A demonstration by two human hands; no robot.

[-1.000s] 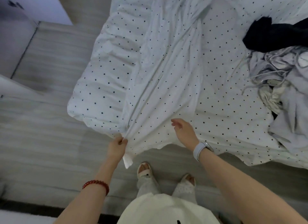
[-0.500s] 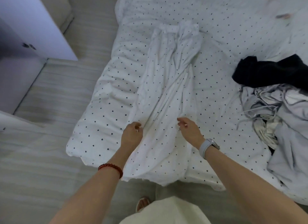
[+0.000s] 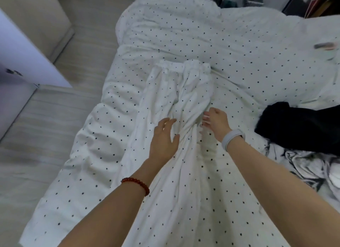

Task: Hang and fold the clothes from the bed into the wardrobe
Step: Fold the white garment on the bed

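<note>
A: Count?
B: One white black-dotted garment (image 3: 176,107) lying lengthwise on the matching dotted bed cover (image 3: 248,53). One black garment (image 3: 298,127) and one grey-white crumpled heap (image 3: 309,165) sitting at the right.
A: Hands?
B: Two, both reaching over the dotted garment. Left hand (image 3: 163,138) is hovering with fingers spread, gripping nothing. Right hand (image 3: 216,122) is likewise loose.

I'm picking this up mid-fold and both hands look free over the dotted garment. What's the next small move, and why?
Probably press both palms down and sweep outward to flatten the garment. It lies lengthwise on the bed, bunched into ridges along its middle. The left hand and right hand are spread open on either side of those ridges and grip nothing, so smoothing seems to come before any fold.
</note>
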